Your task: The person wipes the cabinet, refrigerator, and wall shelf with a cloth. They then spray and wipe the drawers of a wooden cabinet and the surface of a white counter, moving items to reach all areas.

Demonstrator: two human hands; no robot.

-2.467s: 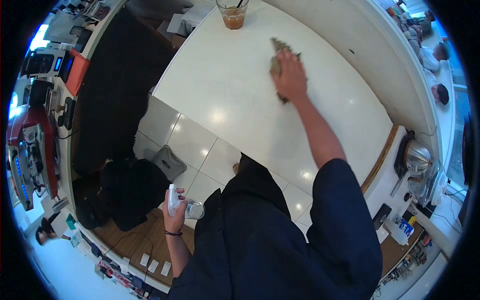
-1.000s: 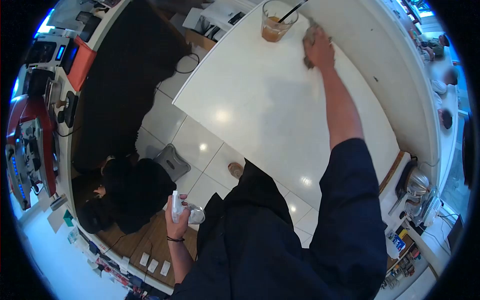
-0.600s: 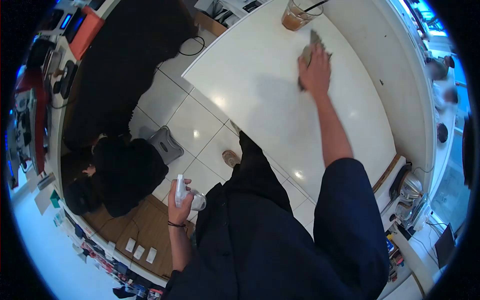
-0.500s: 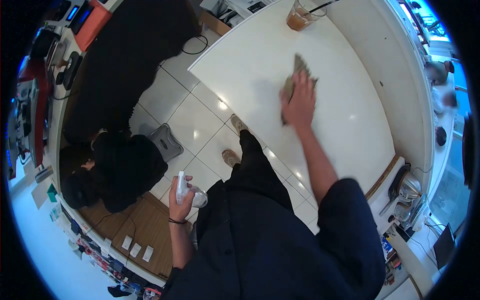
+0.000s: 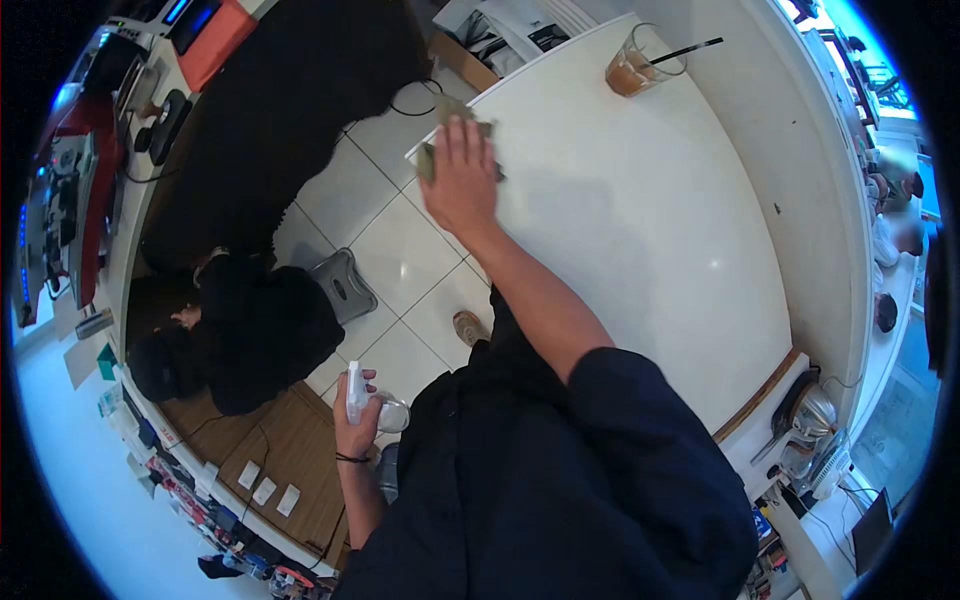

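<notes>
My right hand (image 5: 462, 190) presses an olive-green cloth (image 5: 455, 108) down at the left corner of the white table (image 5: 640, 220). Part of the cloth shows past my fingers, and the rest is hidden under them. Low at my left side, my left hand (image 5: 352, 428) is wrapped around a spray bottle (image 5: 394, 416) with a white trigger head and a clear body. At the table's far end stands a glass (image 5: 630, 76) of brown drink with a black straw.
To my left another person (image 5: 260, 335) in black bends toward a wooden cabinet (image 5: 300, 430). A grey step stool (image 5: 345, 285) stands on the tiled floor beside them. A raised white partition (image 5: 745, 150) borders the table's right side. Metal kitchenware (image 5: 812, 415) sits at the near right.
My right hand has slid the cloth leftward across the table, from its middle to the left corner. My left hand still holds the spray bottle. The view has shifted slightly.
</notes>
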